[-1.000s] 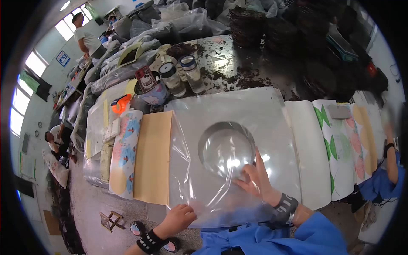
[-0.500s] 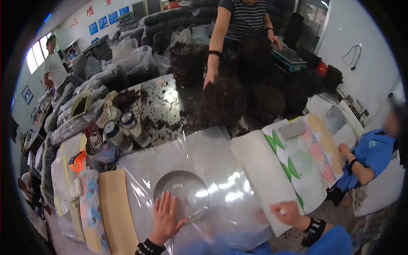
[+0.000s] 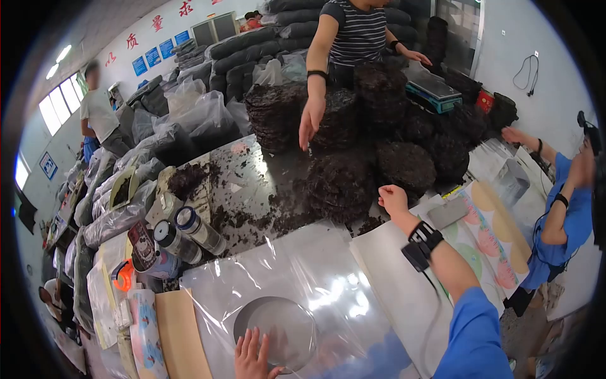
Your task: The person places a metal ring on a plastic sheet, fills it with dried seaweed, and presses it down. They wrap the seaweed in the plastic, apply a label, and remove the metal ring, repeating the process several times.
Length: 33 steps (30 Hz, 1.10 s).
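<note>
My left hand (image 3: 254, 359) lies flat with fingers spread on a clear plastic sheet (image 3: 252, 284), at the near edge of a round grey disc or opening (image 3: 278, 328) seen through the film. My right hand (image 3: 394, 201) is stretched forward, fingers curled together. It is beside a round stack of dark, flaky cakes (image 3: 341, 186), which look like dried seaweed, and in front of another dark round cake (image 3: 407, 167). Whether its fingers touch or hold anything is hidden.
Across the table a person's hand (image 3: 311, 120) hangs over the stacks. A scale (image 3: 434, 95) stands behind them. Lidded bottles (image 3: 201, 230) and an orange tape dispenser (image 3: 124, 275) are at left. Printed sheets (image 3: 483, 234) lie at right, near a co-worker in blue (image 3: 555, 234).
My right hand has moved forward from the near right edge to the dark stacks. My left hand remains on the film. The opposite person's hand has lifted off the front stack.
</note>
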### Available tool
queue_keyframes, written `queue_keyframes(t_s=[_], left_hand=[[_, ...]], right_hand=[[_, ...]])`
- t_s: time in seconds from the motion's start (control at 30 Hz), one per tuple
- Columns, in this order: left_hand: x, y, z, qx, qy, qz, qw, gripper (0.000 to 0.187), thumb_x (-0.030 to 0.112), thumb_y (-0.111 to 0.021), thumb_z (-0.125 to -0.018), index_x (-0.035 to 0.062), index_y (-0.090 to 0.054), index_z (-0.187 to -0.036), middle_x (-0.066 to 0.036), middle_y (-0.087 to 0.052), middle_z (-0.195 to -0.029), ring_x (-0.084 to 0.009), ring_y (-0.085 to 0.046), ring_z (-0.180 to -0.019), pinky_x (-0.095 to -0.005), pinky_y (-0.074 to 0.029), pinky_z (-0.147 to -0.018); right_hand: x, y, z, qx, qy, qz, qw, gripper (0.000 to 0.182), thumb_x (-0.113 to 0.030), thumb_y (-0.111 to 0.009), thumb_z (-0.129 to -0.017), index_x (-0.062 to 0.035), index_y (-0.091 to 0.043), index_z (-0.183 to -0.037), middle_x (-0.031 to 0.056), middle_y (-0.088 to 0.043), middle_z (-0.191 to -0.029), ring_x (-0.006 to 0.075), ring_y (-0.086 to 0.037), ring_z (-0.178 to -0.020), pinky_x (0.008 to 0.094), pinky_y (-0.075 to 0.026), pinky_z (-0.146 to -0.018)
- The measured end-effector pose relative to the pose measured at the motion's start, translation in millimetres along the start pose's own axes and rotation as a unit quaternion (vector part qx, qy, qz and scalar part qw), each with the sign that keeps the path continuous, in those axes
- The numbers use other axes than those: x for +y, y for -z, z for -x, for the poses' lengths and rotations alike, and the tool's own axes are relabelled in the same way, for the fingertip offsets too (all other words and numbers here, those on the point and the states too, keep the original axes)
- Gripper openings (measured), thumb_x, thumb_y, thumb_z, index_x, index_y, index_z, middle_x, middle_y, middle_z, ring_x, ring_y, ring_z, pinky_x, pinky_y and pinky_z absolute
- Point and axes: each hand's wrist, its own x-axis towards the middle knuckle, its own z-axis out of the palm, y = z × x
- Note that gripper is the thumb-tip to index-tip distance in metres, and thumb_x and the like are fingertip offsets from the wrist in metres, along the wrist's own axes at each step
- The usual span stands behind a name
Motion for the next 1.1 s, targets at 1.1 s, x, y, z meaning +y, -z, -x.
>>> queue_keyframes(t_s=[1.1], left_hand=[[-6.6, -12.0, 4.0, 0.03, -0.001, -0.028, 0.999, 0.079, 0.067, -0.052, -0.09, 0.0066, -0.053, -0.141, -0.023, -0.043, -0.149, -0.0402, -0.038, -0.141, -0.0542, -0.024, -0.116]], right_hand=[[29.6, -22.5, 24.6, 0.006, -0.083, -0.241, 0.967, 0.032, -0.012, -0.048, -0.103, -0.0133, -0.046, -0.135, 0.0093, -0.06, -0.121, 0.0248, -0.063, -0.103, 0.0454, -0.06, -0.077]])
